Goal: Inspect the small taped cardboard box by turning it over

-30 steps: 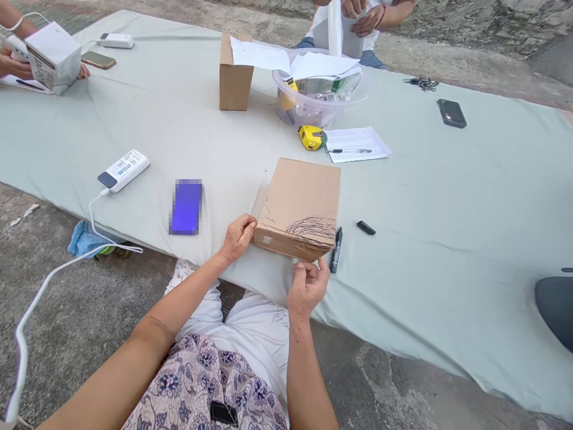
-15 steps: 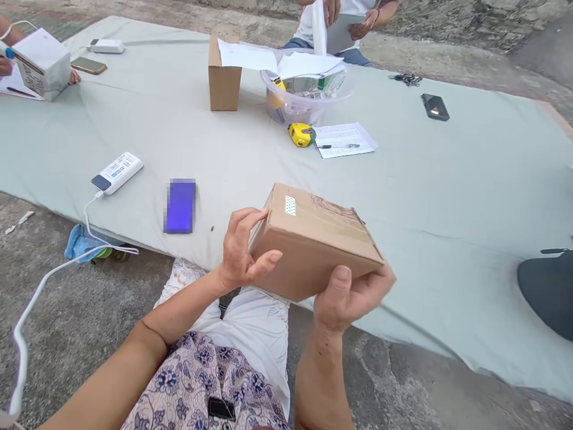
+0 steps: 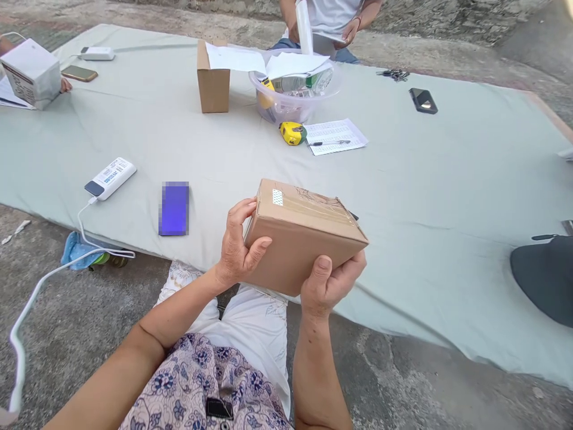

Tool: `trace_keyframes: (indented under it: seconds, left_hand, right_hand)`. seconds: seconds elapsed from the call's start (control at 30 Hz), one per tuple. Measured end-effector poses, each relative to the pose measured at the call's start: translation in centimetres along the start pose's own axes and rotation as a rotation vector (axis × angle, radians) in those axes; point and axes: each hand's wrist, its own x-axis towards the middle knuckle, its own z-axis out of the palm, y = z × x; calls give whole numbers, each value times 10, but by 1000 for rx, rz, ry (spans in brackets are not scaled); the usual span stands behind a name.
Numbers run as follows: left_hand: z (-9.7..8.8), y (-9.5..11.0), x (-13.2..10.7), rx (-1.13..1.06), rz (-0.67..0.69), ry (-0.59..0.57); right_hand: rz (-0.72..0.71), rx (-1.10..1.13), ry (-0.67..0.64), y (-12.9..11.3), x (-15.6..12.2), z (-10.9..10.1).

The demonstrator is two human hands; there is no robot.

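Note:
I hold a small brown cardboard box up off the cloth, tilted, with both hands. Its top face shows scribbled pen marks, tape and a small white sticker. My left hand grips the box's left end, thumb on the front face and fingers on the top edge. My right hand cups the lower right corner from beneath, thumb on the front face. The box hangs over the near edge of the pale green cloth.
On the cloth lie a blurred blue phone, a white power bank with a cable, a yellow tape measure, a paper sheet with a pen, a clear bowl, another brown box, a dark phone. Other people sit at the far side and far left.
The box lay flat on the cloth a second ago; I have lifted and turned it over toward me, and now both hands hold it slightly lower and steadier.

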Motion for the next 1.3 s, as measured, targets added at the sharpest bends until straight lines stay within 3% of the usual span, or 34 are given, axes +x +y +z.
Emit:
trace_keyframes:
  seconds: [1.3]
  left_hand:
    - [0, -14, -4, -60, -124, -102]
  right_hand:
    - [189, -18, -98, 18, -4, -3]
